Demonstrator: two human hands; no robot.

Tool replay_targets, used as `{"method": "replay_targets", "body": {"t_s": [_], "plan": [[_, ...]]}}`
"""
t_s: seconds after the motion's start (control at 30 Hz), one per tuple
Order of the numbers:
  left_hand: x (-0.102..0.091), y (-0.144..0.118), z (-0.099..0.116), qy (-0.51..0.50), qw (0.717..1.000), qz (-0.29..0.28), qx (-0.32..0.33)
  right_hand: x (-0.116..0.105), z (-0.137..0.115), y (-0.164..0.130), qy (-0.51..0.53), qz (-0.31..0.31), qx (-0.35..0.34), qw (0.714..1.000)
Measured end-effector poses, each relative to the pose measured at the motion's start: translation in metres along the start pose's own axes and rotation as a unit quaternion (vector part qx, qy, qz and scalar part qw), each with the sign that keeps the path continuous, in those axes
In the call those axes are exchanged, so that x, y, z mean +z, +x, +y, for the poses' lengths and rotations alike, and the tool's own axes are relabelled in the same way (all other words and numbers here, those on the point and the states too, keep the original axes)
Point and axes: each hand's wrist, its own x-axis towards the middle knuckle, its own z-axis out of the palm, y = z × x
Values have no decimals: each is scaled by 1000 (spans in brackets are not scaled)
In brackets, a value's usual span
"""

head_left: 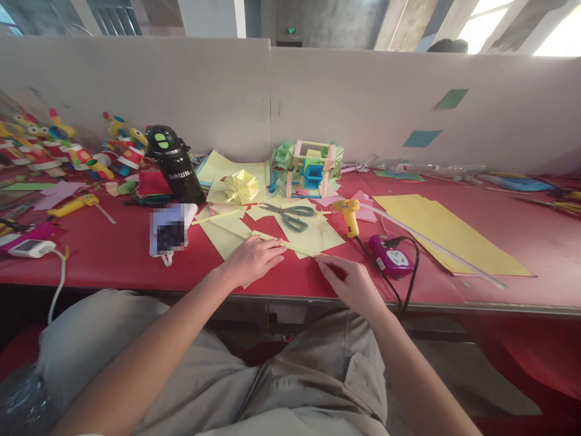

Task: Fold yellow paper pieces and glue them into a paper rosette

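Observation:
A narrow strip of pale yellow paper (302, 249) lies on the table between my hands. My left hand (254, 259) rests flat over its left part, fingers stretched out to the right. At its right end, my right hand (347, 280) pinches the strip's tip between thumb and fingers. Just beyond are green-handled scissors (295, 217), lying on cut sheets of yellow paper (324, 233). Another thin yellow strip (218, 216) lies left of the scissors. Behind them sits a pleated yellow paper rosette (242, 186).
A yellow glue gun (348, 215) stands by a purple power socket (393, 257) on my right. Yellow sheets (445, 233) lie farther right. Toward the left are a phone on a stand (170, 230) and a black bottle (175, 166). A paper-and-stick model (313, 169) stands at the back.

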Motion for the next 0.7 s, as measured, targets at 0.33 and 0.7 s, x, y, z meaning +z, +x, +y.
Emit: {"method": "replay_targets", "body": {"t_s": [0.33, 0.7], "plan": [[-6, -2, 31, 31, 997, -22, -73, 4, -2, -7, -77, 18, -37, 996], [1, -6, 27, 63, 994, -17, -84, -4, 12, -18, -60, 46, -22, 997]]}}
